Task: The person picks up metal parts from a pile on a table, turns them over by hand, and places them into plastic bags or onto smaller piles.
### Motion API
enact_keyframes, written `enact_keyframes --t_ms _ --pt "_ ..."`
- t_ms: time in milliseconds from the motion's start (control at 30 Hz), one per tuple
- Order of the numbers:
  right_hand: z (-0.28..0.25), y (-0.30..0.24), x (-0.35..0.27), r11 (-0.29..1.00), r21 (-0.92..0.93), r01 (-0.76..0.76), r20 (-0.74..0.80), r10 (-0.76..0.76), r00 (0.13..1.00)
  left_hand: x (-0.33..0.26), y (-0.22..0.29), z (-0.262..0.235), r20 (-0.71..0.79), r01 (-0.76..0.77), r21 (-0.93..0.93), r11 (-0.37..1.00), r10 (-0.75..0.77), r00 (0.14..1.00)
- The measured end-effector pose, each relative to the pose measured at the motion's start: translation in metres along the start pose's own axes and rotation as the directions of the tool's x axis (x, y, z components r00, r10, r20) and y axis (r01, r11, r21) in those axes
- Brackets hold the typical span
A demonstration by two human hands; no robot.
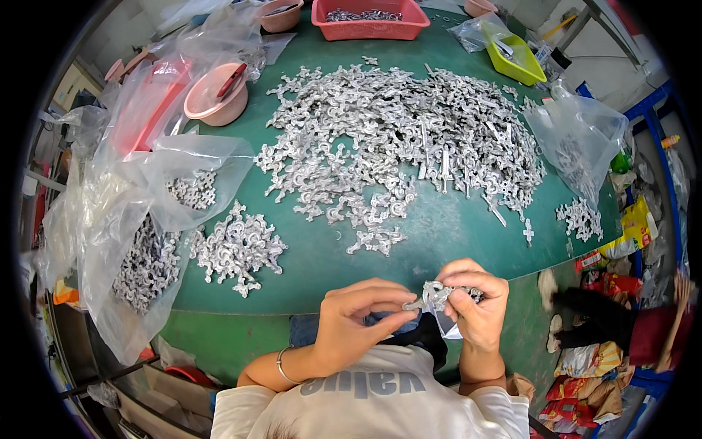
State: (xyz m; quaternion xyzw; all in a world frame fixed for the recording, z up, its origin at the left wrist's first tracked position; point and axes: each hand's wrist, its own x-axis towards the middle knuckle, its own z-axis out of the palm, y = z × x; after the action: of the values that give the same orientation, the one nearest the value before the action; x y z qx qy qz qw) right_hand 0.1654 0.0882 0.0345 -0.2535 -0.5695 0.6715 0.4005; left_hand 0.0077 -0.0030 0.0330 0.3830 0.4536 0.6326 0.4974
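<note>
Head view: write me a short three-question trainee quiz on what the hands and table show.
1. True or false: both hands grip the same cluster of small metal parts.
2. Which container at the far edge of the green table holds metal parts? A) yellow-green tray B) red basket C) pink bowl
3. Fill in: the clear plastic bag of parts lies on the person's ____ side.

Key:
1. True: the left hand and the right hand both pinch it, in front of the big pile of metal parts.
2. B, the red basket.
3. left
</note>
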Motion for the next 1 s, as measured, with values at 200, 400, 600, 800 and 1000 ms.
enact_keyframes --t_ms 200,400,600,800,1000 --pt "0.0001 -0.0011 -0.0010 1.000 0.012 0.015 0.007 -0.016 1.000 -0.0001 0.0007 0.0012 0.006 -0.009 0.008 1.000 0.009 1.000" --pt "0.0010 -0.0022 -0.0004 0.999 0.020 0.038 0.019 -0.039 0.999 -0.0008 -0.0005 0.0011 0.009 -0.003 0.001 1.000 0.002 1.000" --pt "0.0005 -0.0024 -0.0003 0.999 0.013 0.030 0.017 -0.030 0.999 -0.0009 0.0005 0.0007 0.011 0.001 0.021 1.000 -0.001 1.000" --pt "0.0001 -0.0014 -0.0005 0.999 0.019 0.029 0.018 -0.029 0.999 -0.0019 0.0000 0.0006 0.023 -0.020 0.031 0.999 0.019 1.000" --pt "-0.0001 0.0002 -0.0013 0.999 0.047 0.005 0.018 -0.005 1.000 -0.0013 0.0043 0.0024 0.011 -0.008 0.029 1.000 0.008 1.000"
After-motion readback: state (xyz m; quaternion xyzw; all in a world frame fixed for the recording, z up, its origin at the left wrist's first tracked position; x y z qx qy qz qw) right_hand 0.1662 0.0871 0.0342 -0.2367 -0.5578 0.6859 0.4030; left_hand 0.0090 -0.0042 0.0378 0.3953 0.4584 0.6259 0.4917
